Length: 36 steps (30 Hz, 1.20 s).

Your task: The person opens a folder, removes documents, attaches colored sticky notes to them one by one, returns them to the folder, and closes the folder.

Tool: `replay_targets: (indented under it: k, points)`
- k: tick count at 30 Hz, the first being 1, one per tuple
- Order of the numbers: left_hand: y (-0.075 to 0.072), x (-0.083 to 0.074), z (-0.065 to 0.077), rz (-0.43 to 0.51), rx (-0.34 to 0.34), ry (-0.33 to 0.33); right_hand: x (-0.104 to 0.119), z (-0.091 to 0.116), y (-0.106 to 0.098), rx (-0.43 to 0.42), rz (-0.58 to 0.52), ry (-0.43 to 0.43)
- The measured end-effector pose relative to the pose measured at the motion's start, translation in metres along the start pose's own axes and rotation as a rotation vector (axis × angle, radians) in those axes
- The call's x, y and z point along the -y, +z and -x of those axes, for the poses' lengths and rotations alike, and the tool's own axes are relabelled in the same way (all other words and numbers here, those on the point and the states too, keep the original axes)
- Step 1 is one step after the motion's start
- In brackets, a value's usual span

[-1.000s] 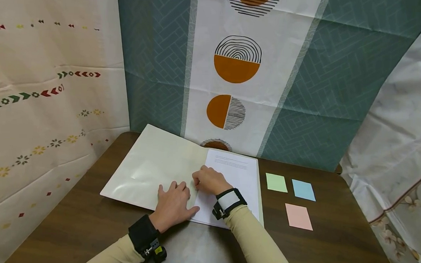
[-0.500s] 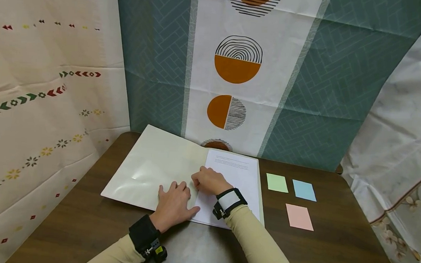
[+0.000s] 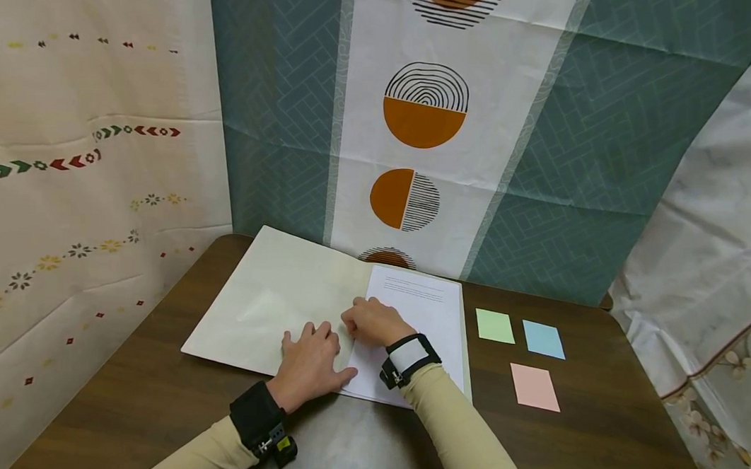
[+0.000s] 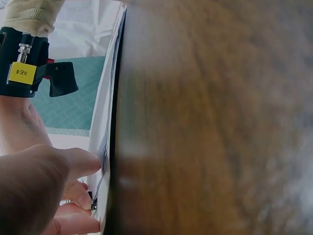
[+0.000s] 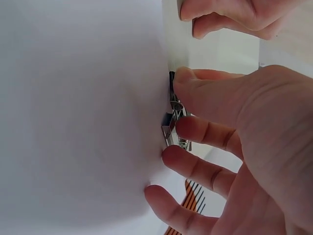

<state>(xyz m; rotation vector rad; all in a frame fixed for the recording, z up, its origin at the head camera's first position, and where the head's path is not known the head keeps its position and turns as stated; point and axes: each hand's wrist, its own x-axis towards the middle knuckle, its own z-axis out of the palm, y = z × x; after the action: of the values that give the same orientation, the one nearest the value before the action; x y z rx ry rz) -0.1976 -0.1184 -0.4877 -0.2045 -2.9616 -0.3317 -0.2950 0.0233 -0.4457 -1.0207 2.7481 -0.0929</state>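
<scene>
A white folder (image 3: pixel 270 293) lies open, with a stack of white paper (image 3: pixel 421 336) on its right side. Along the paper's inner edge, a metal clip (image 5: pixel 167 131) with a black end shows in the right wrist view. My right hand (image 3: pixel 374 322) pinches the clip's black end between thumb and forefinger, its other fingertips at the clip and the paper. My left hand (image 3: pixel 307 368) rests with fingers spread on the folder near the spine, its thumb at the paper's lower left. From the head view the clip is hidden behind the hands.
Green (image 3: pixel 494 326), blue (image 3: pixel 543 340) and pink (image 3: pixel 534 387) square paper notes lie on the brown table (image 3: pixel 607 431), right of the folder. A patterned curtain (image 3: pixel 419 123) hangs behind the table, with pale cloths at both sides.
Both hands stay almost in place at the folder. The folder's left cover has dipped slightly at its top corner.
</scene>
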Motion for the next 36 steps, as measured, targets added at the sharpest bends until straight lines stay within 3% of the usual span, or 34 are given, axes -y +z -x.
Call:
replay_targets:
  k: [21, 36]
  points:
    - [0.0005, -0.0020, -0.0004, -0.002, 0.039, -0.023, -0.0025, 0.0051, -0.0032, 0.011, -0.002, -0.023]
    - [0.0008, -0.0007, -0.0001, -0.012, 0.020, -0.004, -0.0032, 0.0043, -0.0011, -0.051, 0.047, -0.043]
